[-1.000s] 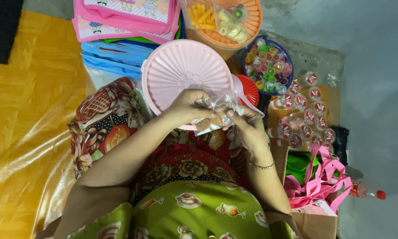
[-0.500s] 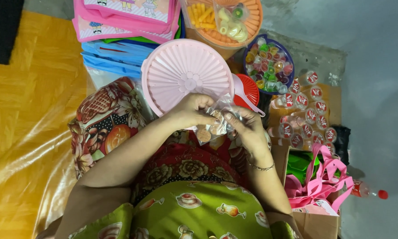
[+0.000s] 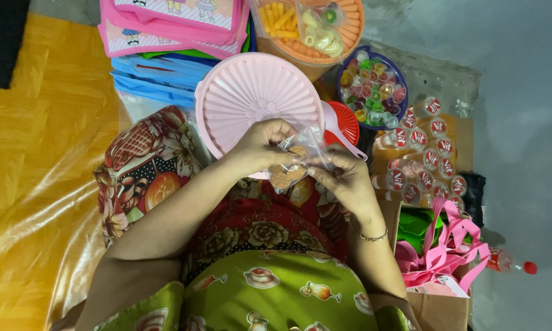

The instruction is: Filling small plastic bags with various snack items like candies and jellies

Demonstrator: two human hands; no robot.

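She sits on the floor with both hands raised over her lap, working a small clear plastic bag (image 3: 295, 160) of round brown biscuits. Her left hand (image 3: 260, 146) pinches the bag's upper left edge, fingers closed on the plastic; her right hand (image 3: 343, 178) pinches the right side the same way. The bag hangs between the two grips, just in front of a ribbed pink lid (image 3: 257, 104). Beyond it stand a dark bowl of coloured jelly cups (image 3: 372, 86), an orange tray of snacks (image 3: 343, 30) and stacked pink and blue bags (image 3: 165, 37). Small red-capped cups (image 3: 426, 153) crowd her right.
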